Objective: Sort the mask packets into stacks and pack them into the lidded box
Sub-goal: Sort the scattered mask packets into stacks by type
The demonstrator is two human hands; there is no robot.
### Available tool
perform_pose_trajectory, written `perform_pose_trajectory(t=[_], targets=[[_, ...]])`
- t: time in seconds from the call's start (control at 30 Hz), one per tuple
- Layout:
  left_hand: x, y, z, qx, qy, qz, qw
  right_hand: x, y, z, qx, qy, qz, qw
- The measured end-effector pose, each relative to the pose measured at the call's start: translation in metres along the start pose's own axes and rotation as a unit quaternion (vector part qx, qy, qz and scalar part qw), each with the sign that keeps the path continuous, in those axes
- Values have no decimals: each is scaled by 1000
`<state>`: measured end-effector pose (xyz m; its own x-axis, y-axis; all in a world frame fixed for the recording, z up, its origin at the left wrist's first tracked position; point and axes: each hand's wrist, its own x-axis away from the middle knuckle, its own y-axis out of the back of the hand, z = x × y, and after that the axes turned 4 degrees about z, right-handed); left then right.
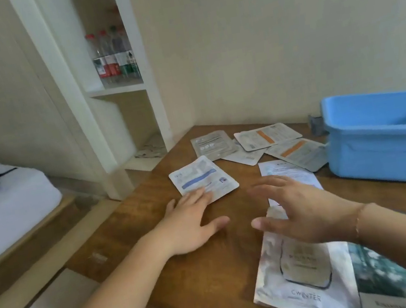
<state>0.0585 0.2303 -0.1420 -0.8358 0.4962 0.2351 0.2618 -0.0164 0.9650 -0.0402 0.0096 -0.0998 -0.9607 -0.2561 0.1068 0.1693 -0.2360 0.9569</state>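
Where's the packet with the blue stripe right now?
The blue-striped packet lies on the table's left side, under the left hand's fingertips.

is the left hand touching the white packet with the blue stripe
Touching: in the head view the left hand's fingers lie flat on the near corner of the white blue-striped packet.

I note soft, even, dim indoor light; faint shadows, overall blur, wide-angle bending at edges; no glare.

Bare desk (133,228) lies open at the left and between the hands. Scattered mask packets (265,136) crowd the far side; the blue box (385,148) walls off the right.
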Motion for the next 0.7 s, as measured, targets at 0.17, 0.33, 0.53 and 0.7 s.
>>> perform_pose_trajectory(t=[0.17,0.33,0.53,0.7], targets=[[94,-23,9,-42,-61,-23,997,-9,-8,46,67,102,69,990],[147,-57,21,-54,-113,-97,987,4,-38,91,134,165,116,970],[144,-77,59,12,-116,-218,969,19,-78,102,193,220,-58,954],[128,-81,81,24,-133,-223,965,26,-94,103,170,295,-202,918]])
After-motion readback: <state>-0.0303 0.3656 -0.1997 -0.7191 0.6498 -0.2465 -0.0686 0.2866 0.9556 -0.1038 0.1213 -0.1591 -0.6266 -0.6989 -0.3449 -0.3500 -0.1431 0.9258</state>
